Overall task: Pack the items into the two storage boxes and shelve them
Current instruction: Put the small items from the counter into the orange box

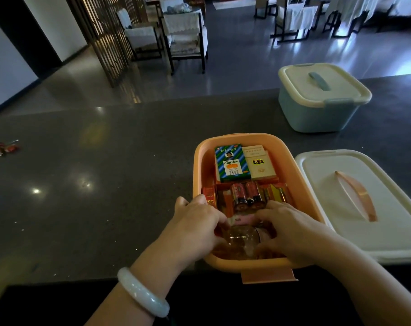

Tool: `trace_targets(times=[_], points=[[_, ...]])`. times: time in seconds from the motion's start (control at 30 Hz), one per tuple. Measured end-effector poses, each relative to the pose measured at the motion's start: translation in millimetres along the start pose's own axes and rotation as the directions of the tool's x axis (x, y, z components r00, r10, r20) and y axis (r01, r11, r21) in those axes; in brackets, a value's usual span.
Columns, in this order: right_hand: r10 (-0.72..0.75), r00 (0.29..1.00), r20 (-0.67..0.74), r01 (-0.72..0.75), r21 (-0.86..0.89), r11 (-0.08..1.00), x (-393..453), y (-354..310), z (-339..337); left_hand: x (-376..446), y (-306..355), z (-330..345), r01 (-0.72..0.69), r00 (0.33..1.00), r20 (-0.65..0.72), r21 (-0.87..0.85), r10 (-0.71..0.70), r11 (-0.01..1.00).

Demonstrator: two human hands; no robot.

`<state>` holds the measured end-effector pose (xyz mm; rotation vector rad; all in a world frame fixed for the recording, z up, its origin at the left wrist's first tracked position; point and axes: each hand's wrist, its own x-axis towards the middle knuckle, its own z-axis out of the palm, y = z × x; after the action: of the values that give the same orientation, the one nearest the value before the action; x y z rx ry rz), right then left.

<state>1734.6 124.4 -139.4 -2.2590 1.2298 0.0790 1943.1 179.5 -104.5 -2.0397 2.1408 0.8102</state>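
Hands [195, 222] [291, 227] gripping jar [243, 241], orange box [199, 165]

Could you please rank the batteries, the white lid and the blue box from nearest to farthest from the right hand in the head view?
From the right hand:
1. Batteries, in the orange box, just beyond its fingertips.
2. White lid, on the counter to its right.
3. Blue box, closed, far back right.

Orange box [201, 161] w/ white lid [317, 184], pale orange handle [357, 194]. Blue box [317, 118], cream lid [301, 76]. Green-blue striped pack [231, 162] marked "Golden", cream pack [261, 164], red batteries [245, 195]. Dark grey speckled worktop [105, 172]. Pale green-white bangle [141, 294].
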Motion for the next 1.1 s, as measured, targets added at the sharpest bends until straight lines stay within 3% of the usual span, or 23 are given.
trace_targets(times=[0.43,1.1], points=[[0.007,0.999,-0.041,-0.006,0.02,1.0,-1,-1,1,7,-9,4,-0.05,0.999,-0.006,-0.045,0.05,0.998],[-0.042,0.999,-0.029,0.045,0.08,0.996,13,-15,-3,3,-26,-1,-0.067,0.994,-0.078,0.042,0.07,0.997]])
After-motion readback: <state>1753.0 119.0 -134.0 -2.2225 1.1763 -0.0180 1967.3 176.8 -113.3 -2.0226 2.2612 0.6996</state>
